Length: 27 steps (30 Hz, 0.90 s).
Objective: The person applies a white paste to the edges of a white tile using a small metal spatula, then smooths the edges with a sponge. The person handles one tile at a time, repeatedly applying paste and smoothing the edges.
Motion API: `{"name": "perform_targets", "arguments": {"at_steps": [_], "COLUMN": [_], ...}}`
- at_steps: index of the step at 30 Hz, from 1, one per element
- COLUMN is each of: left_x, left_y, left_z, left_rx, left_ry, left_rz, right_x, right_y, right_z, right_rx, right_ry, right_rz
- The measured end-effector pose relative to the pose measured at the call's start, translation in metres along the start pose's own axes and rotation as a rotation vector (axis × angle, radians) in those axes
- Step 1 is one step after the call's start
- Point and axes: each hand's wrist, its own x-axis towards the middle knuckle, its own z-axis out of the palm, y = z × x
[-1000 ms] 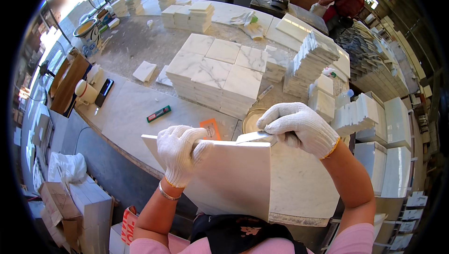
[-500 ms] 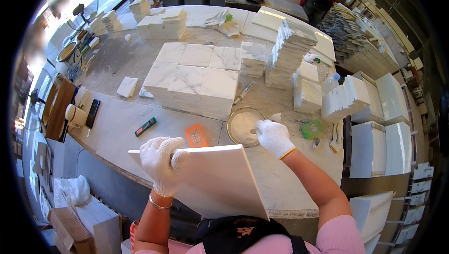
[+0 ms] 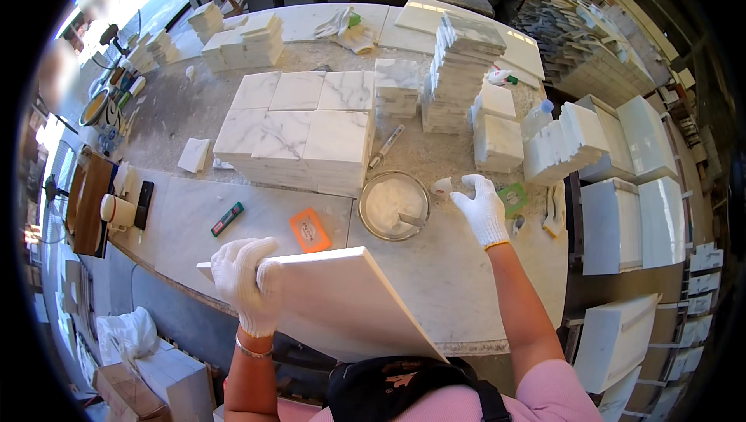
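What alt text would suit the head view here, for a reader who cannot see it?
A person in white gloves holds a white marble tile at its edge with the left hand, while the open right hand reaches over the stone worktable beside a round bowl of white paste. Stacks of marble tiles fill the table behind.

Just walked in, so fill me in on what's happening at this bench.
A person in white gloves works at a stone table. The left hand grips the far edge of a large white slab tilted toward them. The right hand reaches out, open, beside a round bowl of white powder. Stacks of marble tiles sit behind.
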Motion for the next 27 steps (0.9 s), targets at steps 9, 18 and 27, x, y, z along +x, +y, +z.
{"name": "perform_targets", "arguments": {"at_steps": [9,18,27], "left_x": [0.008,0.008,0.007], "left_y": [-0.002,0.001,0.001], "left_z": [0.002,-0.004,-0.004], "left_rx": [0.0,-0.043,-0.032], "left_ry": [0.011,0.031,0.036], "left_rz": [0.039,0.01,0.015], "right_x": [0.03,-0.025,-0.066], "right_y": [0.033,-0.096,-0.166], "right_z": [0.056,-0.07,-0.141], "right_rx": [0.123,0.741,0.405], "right_ry": [-0.052,-0.275,-0.283], "right_rz": [-0.049,-0.193,-0.527]}}
